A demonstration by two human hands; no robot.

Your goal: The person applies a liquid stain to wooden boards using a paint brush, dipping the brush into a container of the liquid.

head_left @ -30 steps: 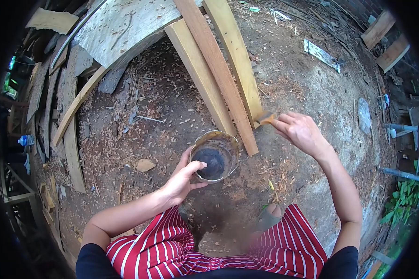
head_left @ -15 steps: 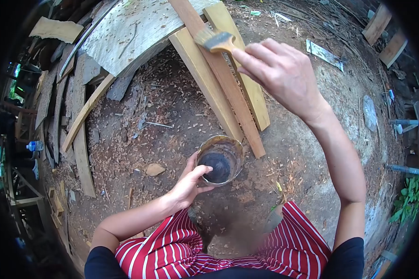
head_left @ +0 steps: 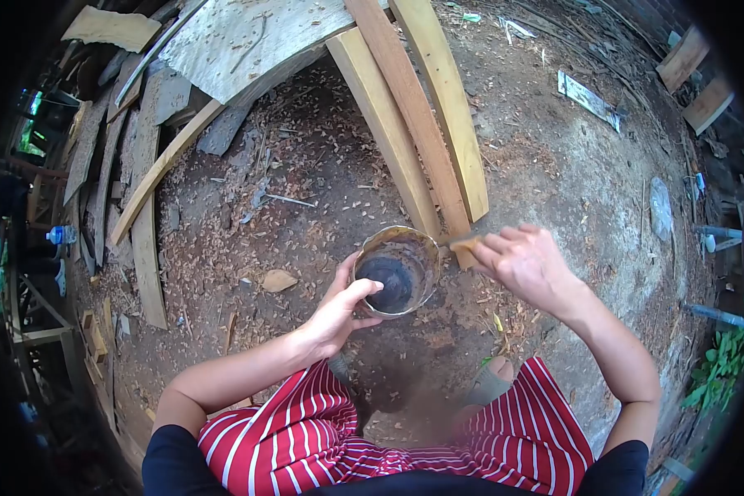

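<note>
The left hand [head_left: 339, 310] is pinching the near rim of a round, rust-stained metal tin [head_left: 420, 255], thumb inside and fingers outside, holding it steady on the bare dirt ground [head_left: 306, 190]. The right hand [head_left: 525, 264] is closing around a small wooden-handled paintbrush [head_left: 464, 242], most of it hidden by the fingers, and is holding it just beside the tin's far rim, at the lower end of three long pale wooden planks [head_left: 405, 124] that are leaning side by side. A dark liquid [head_left: 386, 283] is sitting in the bottom of the tin.

The tin is standing on uneven, chip-strewn earth, so a knock from the brush against the rim could tip it and spill the liquid. The left thumb is hanging over the liquid and could get smeared. Loose shavings could also stick to wet bristles.
</note>
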